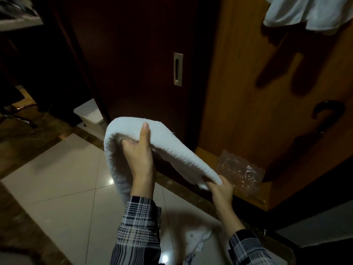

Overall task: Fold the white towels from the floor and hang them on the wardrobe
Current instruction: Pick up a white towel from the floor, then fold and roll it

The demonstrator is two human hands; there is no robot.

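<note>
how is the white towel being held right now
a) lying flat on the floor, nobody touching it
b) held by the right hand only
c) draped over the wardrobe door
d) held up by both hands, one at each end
d: the left hand grips the raised part of the white towel with the thumb on top, while the right hand pinches its lower end.

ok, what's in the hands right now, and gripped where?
One white towel, held by both hands. Left hand grips the top of its fold, thumb on top; right hand pinches the lower end.
</note>
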